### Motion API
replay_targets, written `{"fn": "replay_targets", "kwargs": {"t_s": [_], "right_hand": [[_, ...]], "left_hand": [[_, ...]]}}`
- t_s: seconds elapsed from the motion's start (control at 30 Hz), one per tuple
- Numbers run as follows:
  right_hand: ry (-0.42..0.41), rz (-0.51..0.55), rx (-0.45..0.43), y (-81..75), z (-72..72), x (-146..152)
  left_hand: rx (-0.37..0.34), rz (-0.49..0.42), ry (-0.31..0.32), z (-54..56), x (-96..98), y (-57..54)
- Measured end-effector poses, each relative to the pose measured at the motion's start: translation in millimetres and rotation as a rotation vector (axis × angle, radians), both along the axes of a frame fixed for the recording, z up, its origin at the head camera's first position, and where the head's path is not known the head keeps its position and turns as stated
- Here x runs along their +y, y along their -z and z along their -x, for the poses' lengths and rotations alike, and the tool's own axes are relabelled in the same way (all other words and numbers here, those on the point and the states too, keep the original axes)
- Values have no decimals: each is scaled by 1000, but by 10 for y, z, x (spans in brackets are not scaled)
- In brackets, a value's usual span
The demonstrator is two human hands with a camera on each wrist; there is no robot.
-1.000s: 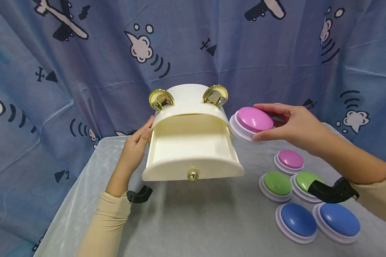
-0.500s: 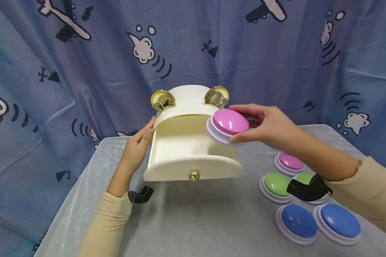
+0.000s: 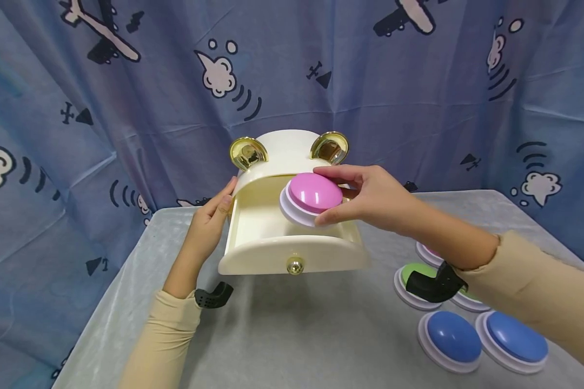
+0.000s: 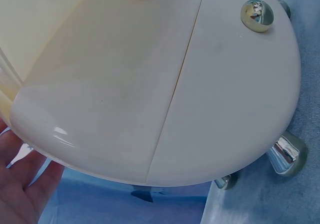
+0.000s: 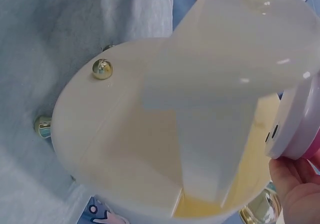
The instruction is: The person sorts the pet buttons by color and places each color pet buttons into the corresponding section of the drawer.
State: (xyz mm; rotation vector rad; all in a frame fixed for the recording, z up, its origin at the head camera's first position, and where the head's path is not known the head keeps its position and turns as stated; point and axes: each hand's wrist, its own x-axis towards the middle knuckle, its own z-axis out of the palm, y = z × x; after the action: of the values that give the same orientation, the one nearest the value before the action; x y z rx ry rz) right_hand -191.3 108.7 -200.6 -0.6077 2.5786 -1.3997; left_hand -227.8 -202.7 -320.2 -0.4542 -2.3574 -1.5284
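Pink-domed button (image 3: pixel 315 193) tilts above the drawer (image 3: pixel 263 257), facing upward.

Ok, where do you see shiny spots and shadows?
Head view: a glint on the pink dome, a soft shadow on the tabletop under the open drawer; left wrist view: glare streaks on the drawer's front; right wrist view: bright spots on that front.

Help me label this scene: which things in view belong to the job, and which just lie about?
Job:
- held pink button
- white cabinet
- open drawer

Seemingly lying about for now:
- two blue buttons
- two green buttons
- partly hidden pink button
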Motion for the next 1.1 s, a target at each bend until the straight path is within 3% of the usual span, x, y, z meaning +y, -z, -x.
{"fn": "replay_targets", "kwargs": {"t_s": [0.9,1.1], "right_hand": [[-29,-31,-40,195,244,-499],[3,-92,-16,224,281,-573]], "left_hand": [[4,6,-11,-1,3,-10],[4,4,-11,-2,-2,-17]]}}
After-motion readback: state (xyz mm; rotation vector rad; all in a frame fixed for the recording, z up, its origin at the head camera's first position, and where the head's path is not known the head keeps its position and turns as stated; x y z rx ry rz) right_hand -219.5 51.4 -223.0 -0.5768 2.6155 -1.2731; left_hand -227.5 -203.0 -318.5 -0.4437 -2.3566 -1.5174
